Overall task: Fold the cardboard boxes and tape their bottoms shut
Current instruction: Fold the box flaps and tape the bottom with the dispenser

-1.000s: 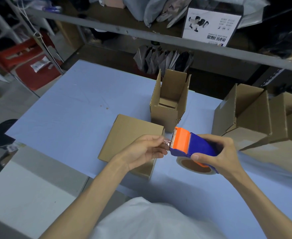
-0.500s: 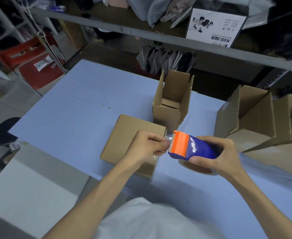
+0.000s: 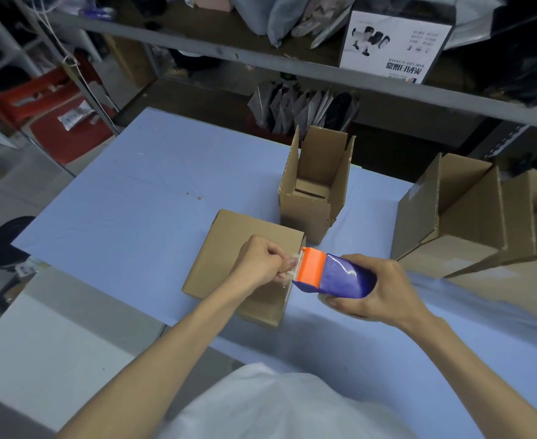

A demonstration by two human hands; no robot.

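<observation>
A folded cardboard box lies bottom-up near the front edge of the blue table. My right hand grips a blue and orange tape dispenser just right of that box. My left hand pinches the clear tape end at the dispenser's orange mouth, over the box's right edge. An upright open box stands behind them.
Several assembled boxes are stacked at the right of the table. A metal shelf with bags and a white carton runs across the back. A white surface adjoins the table at the lower left, and a black stool stands on the floor.
Both hands with the dispenser have shifted slightly left, onto the box's right edge. The left hand keeps its pinch on the tape end.
</observation>
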